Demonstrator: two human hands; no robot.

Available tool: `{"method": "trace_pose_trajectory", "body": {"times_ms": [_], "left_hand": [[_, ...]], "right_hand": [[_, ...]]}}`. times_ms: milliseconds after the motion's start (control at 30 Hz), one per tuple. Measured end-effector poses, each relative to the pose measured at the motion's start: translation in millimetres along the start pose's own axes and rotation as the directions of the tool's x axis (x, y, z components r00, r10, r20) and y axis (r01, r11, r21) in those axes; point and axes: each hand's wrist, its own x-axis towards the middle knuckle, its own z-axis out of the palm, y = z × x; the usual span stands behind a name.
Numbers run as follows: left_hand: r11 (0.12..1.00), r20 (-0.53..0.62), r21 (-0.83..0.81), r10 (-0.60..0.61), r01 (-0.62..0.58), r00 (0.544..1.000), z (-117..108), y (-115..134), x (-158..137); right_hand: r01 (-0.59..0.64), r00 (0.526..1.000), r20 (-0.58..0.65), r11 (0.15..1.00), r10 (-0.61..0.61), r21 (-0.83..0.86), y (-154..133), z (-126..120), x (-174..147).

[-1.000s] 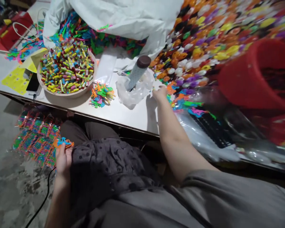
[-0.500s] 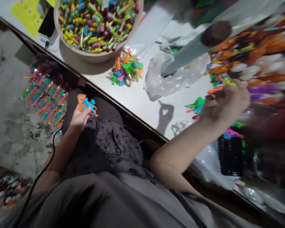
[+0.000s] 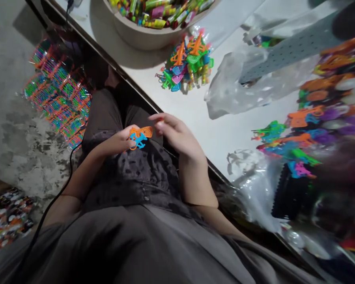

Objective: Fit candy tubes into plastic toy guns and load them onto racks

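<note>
My left hand (image 3: 123, 139), over my lap, pinches small plastic toy pieces. They are a flat blue piece (image 3: 139, 140) with short arms and an orange piece (image 3: 144, 132) with a perforated, net-like end. An orange loop shows under the blue one. Just to the right is my right hand (image 3: 176, 132), close to the orange end. Its index finger stretches left, apart from the thumb, and nothing is clearly visible in it. A bundle of colourful plastic toys in clear wrap (image 3: 192, 61) lies on the white table beyond my hands.
A round tub (image 3: 142, 37) of colourful tubes stands at the table's far side. Crumpled clear plastic (image 3: 225, 90) lies around a perforated grey piece (image 3: 290, 51). Loose toys (image 3: 298, 130) heap at right beside a black ridged object (image 3: 290, 193). Packed bags (image 3: 59, 94) are on the floor.
My right hand has come back from the toy heap at right to beside my left hand. My left hand has moved right with the toy pieces and turned them. The view has shifted.
</note>
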Motion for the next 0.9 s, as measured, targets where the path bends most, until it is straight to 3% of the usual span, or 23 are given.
{"method": "trace_pose_trajectory", "body": {"times_ms": [100,267,367,433,500,633,733,800,900], "left_hand": [[1.000,0.000,-0.002,0.018,-0.018,1.000,-10,-5,-2],[0.930,-0.151,-0.303,0.168,-0.207,0.974,-16,-13,1],[0.878,-0.331,-0.317,0.252,-0.358,0.909,-11,-19,5],[0.861,-0.461,-0.305,0.240,-0.407,0.854,-5,-23,7],[0.846,-0.519,-0.315,0.226,-0.430,0.824,2,-25,8],[0.865,-0.511,-0.281,0.232,-0.416,0.828,14,-26,6],[0.891,-0.582,-0.208,0.219,-0.404,0.783,16,-23,4],[0.900,-0.624,-0.169,0.218,-0.402,0.750,14,-20,3],[0.923,-0.632,-0.146,0.189,-0.355,0.751,11,-20,3]], "right_hand": [[-0.062,0.996,0.064,0.993,0.068,-0.102,6,13,2],[-0.138,0.979,-0.137,0.985,0.151,0.100,22,31,1],[-0.172,0.963,-0.167,0.958,0.213,0.231,28,47,-3],[-0.173,0.955,-0.182,0.940,0.232,0.294,29,57,-6],[-0.151,0.947,-0.221,0.932,0.231,0.328,30,66,-8],[-0.108,0.955,-0.231,0.947,0.184,0.304,35,74,-9],[-0.039,0.980,-0.181,0.971,0.084,0.236,39,68,-9],[0.033,0.983,-0.186,0.987,-0.003,0.160,37,60,-9],[0.104,0.976,-0.187,0.994,-0.109,-0.033,30,48,-9]]}}
